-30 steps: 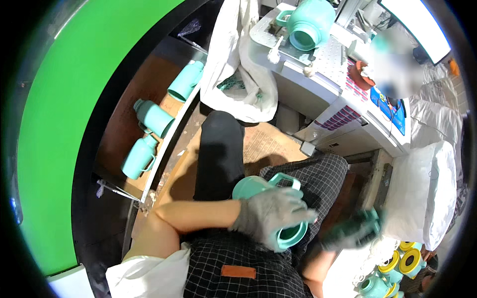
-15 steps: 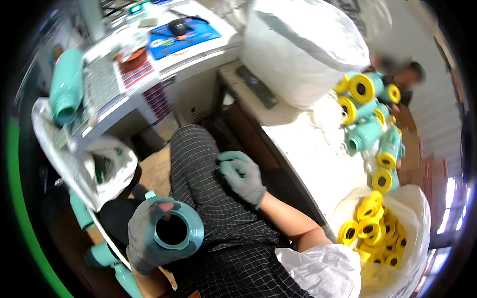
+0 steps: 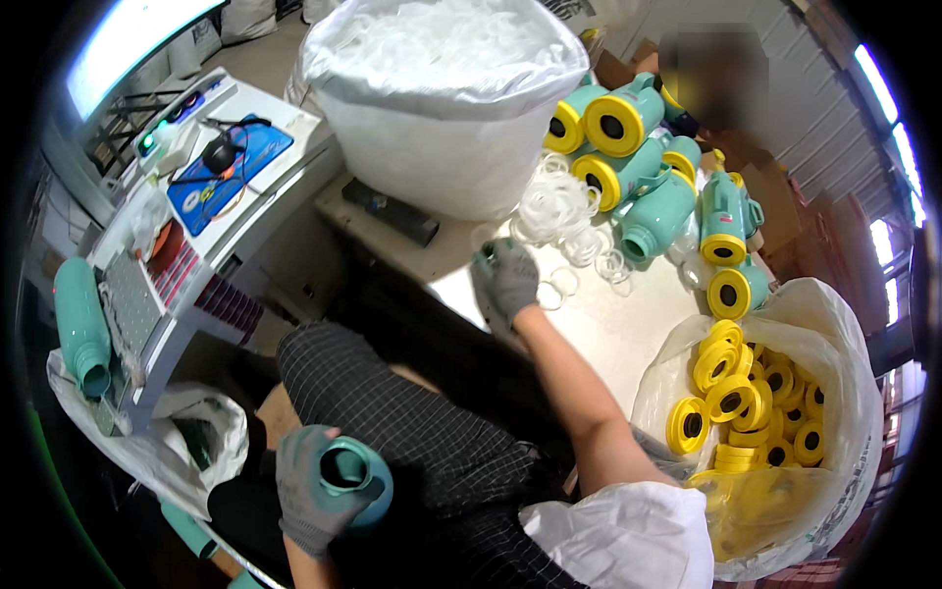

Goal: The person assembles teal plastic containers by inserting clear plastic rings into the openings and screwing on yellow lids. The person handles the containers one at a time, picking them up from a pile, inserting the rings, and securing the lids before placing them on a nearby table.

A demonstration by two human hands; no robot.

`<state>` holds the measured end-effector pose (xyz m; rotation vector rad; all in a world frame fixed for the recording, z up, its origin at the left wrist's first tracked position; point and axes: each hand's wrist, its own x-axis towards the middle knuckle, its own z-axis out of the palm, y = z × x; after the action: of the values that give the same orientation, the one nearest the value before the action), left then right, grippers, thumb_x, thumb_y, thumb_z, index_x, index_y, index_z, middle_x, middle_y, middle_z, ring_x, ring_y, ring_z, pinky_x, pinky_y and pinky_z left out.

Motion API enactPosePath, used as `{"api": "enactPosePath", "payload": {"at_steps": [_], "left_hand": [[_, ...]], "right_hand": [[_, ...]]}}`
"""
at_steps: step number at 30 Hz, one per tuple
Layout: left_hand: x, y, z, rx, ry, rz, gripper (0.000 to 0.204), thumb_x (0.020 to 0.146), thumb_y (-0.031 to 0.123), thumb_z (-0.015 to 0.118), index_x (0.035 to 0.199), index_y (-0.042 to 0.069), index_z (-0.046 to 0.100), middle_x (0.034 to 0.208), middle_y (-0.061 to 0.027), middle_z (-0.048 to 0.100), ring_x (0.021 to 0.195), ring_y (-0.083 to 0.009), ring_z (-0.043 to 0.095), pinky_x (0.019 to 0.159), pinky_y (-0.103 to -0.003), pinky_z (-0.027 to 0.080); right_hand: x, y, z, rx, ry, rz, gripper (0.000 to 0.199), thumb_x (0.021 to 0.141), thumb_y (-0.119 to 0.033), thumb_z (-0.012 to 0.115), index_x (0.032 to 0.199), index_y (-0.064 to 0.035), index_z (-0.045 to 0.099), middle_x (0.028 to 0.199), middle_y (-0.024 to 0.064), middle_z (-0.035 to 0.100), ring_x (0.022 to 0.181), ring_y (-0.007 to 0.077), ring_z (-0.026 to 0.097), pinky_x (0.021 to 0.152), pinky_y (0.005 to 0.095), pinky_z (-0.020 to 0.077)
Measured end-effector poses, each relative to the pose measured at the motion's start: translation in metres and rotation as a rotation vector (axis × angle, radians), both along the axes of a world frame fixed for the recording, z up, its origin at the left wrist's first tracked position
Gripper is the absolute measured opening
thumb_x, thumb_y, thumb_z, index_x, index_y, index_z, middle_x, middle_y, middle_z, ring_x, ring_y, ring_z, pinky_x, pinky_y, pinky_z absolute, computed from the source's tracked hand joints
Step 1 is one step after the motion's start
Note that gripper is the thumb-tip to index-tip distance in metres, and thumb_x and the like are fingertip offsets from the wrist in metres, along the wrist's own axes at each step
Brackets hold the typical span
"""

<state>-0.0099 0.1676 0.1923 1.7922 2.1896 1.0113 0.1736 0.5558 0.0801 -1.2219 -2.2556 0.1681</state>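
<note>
My left hand (image 3: 312, 488), in a grey glove, grips a teal bottle shell (image 3: 379, 498) over my lap. Its round threaded mouth points up toward me, and the inside looks dark. My right hand (image 3: 510, 280), gloved too, is above the near edge of the white bench (image 3: 589, 319). Its fingers are curled; whatever may be between them is hidden. Just beyond it lies a loose heap of thin white rings (image 3: 557, 204), with a few strays nearer. Several teal bottles (image 3: 655, 218), most with yellow end pieces, are piled behind the rings.
A big white sack (image 3: 422, 147) full of clear rings stands on the bench, beside a dark flat box (image 3: 391, 210). Yellow caps (image 3: 731, 398) fill a plastic-lined container at the right. Another teal bottle (image 3: 82, 324) lies on the left worktable (image 3: 260, 221). A person (image 3: 711, 83) is beyond the pile.
My right hand has left my thigh and reached forward to the bench beside the rings. The left hand still holds the bottle shell. The view has swung toward the right.
</note>
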Motion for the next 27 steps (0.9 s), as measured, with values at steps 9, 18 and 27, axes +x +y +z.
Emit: {"api": "enactPosePath", "payload": {"at_steps": [9,18,27], "left_hand": [[0.014,-0.005,0.017,-0.026,0.217,0.014,0.055,0.063,0.033,0.093,0.106,0.011,0.066,0.102,-0.0105,0.062,0.103,-0.0362,0.060,0.086,-0.049,0.053],[0.012,-0.033,0.003,0.098,0.167,0.142,0.041,0.057,0.030,0.090,0.079,0.009,0.062,0.090,-0.0117,0.056,0.092,-0.0375,0.057,0.077,-0.049,0.049],[-0.004,-0.050,0.010,-0.020,0.100,0.076,0.036,0.062,0.029,0.087,0.082,0.011,0.064,0.090,-0.0083,0.057,0.092,-0.0339,0.053,0.078,-0.046,0.045]], "right_hand": [[-0.057,-0.223,0.047,-1.451,0.711,0.784,0.035,0.090,-0.020,0.075,0.114,0.0003,0.058,0.095,0.0115,0.072,0.076,0.0166,0.071,0.063,0.0288,0.0574],[-0.058,-0.242,0.086,-0.245,0.270,1.315,0.034,0.084,-0.030,0.078,0.109,-0.0089,0.071,0.110,0.0087,0.071,0.097,0.0277,0.072,0.082,0.0398,0.0592],[-0.059,-0.247,0.103,-0.367,0.129,1.401,0.036,0.084,-0.040,0.078,0.104,-0.0110,0.070,0.108,0.0071,0.064,0.096,0.0258,0.062,0.085,0.0435,0.0509]]}}
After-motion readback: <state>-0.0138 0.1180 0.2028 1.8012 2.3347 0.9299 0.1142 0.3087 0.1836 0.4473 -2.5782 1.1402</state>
